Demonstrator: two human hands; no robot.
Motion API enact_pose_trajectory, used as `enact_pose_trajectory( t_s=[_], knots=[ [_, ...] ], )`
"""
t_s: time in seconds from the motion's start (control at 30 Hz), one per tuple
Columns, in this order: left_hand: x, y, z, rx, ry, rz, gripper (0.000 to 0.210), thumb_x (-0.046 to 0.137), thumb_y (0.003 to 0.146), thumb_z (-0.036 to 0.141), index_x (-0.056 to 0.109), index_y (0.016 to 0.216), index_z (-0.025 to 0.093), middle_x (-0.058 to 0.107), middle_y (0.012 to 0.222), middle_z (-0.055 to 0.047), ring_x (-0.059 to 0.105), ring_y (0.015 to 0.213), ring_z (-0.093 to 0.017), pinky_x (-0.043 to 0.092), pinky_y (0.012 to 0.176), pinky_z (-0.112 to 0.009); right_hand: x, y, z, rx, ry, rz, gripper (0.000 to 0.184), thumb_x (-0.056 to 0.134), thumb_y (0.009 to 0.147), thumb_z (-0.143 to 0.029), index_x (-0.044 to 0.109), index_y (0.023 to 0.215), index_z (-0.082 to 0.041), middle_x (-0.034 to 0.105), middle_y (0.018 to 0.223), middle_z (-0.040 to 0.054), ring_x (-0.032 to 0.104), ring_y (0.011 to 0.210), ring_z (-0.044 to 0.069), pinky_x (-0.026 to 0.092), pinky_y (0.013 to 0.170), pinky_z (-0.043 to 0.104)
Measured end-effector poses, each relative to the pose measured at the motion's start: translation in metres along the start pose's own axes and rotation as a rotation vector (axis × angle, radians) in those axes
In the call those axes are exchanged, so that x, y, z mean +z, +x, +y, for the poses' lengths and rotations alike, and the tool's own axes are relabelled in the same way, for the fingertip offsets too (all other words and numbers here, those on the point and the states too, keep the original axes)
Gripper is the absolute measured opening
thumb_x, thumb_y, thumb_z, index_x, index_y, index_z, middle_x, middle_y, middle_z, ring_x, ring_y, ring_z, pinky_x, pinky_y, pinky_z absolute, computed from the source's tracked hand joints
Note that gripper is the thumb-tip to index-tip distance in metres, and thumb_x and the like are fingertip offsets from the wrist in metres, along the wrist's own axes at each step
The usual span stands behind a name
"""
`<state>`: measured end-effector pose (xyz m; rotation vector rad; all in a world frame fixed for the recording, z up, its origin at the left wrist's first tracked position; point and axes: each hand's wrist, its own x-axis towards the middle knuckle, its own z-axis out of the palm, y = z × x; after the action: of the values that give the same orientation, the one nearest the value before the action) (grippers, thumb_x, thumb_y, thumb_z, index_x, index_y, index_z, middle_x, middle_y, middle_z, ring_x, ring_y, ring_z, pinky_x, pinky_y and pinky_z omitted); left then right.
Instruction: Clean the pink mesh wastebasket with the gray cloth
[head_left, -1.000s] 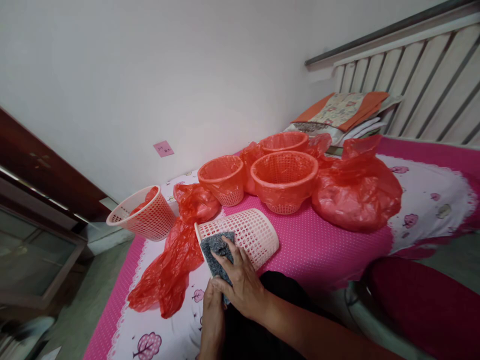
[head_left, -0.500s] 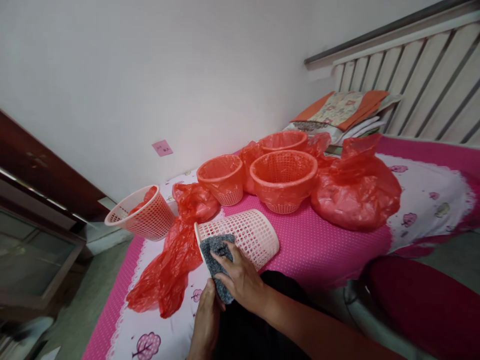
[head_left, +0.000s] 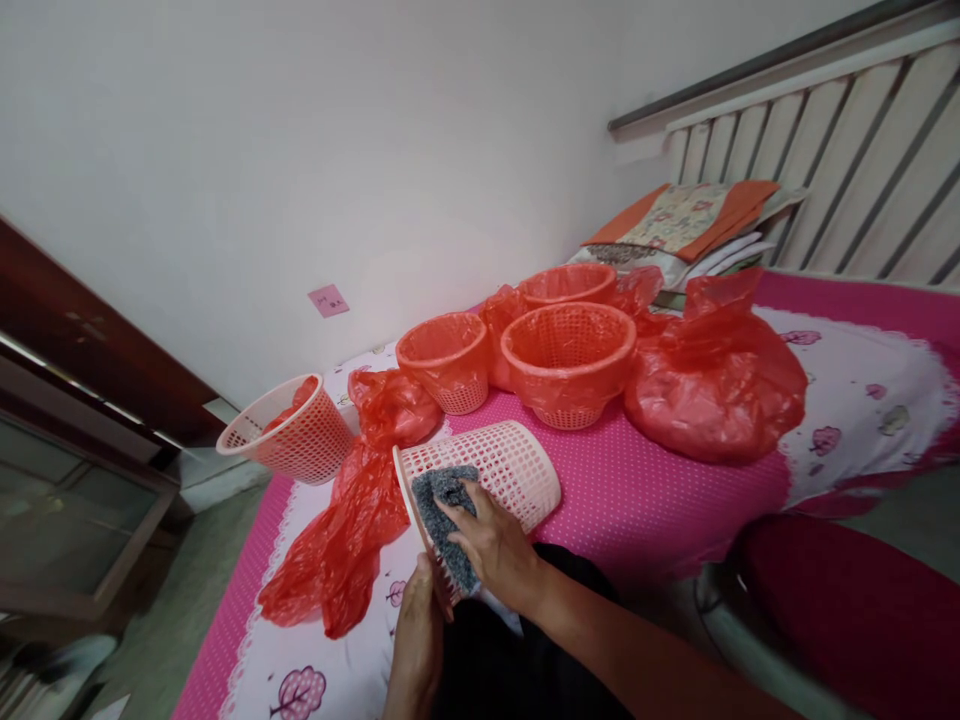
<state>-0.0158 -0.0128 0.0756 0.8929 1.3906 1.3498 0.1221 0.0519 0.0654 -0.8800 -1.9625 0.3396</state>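
A pale pink plastic wastebasket (head_left: 517,462) with a perforated wall lies on its side at the near edge of the covered surface. My left hand (head_left: 420,625) is closed on its rim at the lower left. My right hand (head_left: 495,545) presses a fuzzy grey cloth (head_left: 442,500) against the outer wall near the rim, its fingers bent over the cloth. The cloth's underside is hidden. Loose red plastic bags (head_left: 337,550) lie just left of this basket.
Bag-lined wastebaskets (head_left: 570,370) stand behind, beside a knotted red bag (head_left: 712,390). Another pink basket (head_left: 315,440) leans at the left, with red plastic inside. Folded cushions (head_left: 682,225) are stacked by the radiator (head_left: 862,160). A dark red stool (head_left: 840,620) stands at the lower right.
My right hand and the grey cloth have slid slightly right along the basket's wall, away from the rim. My left hand stays at the rim.
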Motion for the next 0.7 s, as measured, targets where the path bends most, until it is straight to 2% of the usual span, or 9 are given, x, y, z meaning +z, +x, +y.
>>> enact_pose_trajectory(
  t_s=[0.1,0.2,0.53,0.7],
  knots=[
    [0.001,0.002,0.000,-0.014,-0.008,-0.009,0.075,0.066,0.084,0.078,0.081,0.120,0.015,0.084,0.115,-0.017,0.075,0.115,-0.038,0.051,0.112,-0.055,-0.002,-0.001,0.006,0.005,-0.023,0.017,0.064,0.070,0.091,-0.002,0.059,0.150,-0.025,0.056,0.149,0.0166,0.062,0.134,0.034,0.059,0.110,0.052],
    [0.000,0.003,-0.001,-0.021,-0.021,-0.049,0.072,0.060,0.089,0.077,0.082,0.118,0.015,0.084,0.118,-0.017,0.073,0.122,-0.038,0.043,0.121,-0.057,-0.003,-0.003,0.012,0.021,-0.024,0.026,0.068,0.070,0.091,-0.002,0.056,0.152,-0.028,0.055,0.149,0.0158,0.063,0.134,0.034,0.060,0.109,0.053],
    [0.001,0.001,-0.001,-0.030,-0.071,-0.057,0.070,0.063,0.088,0.077,0.083,0.116,0.016,0.084,0.118,-0.016,0.075,0.120,-0.038,0.048,0.118,-0.058,-0.008,-0.006,0.022,0.070,-0.041,0.016,0.063,0.069,0.092,-0.003,0.059,0.150,-0.025,0.055,0.150,0.0171,0.061,0.137,0.036,0.058,0.111,0.054],
    [-0.003,0.005,-0.008,-0.041,-0.036,-0.016,0.070,0.061,0.089,0.076,0.082,0.114,0.015,0.084,0.118,-0.016,0.075,0.119,-0.037,0.049,0.117,-0.055,-0.011,-0.007,0.033,0.100,-0.059,0.018,0.064,0.068,0.093,-0.005,0.058,0.152,-0.026,0.054,0.152,0.0161,0.061,0.137,0.035,0.058,0.111,0.054]
  ],
)
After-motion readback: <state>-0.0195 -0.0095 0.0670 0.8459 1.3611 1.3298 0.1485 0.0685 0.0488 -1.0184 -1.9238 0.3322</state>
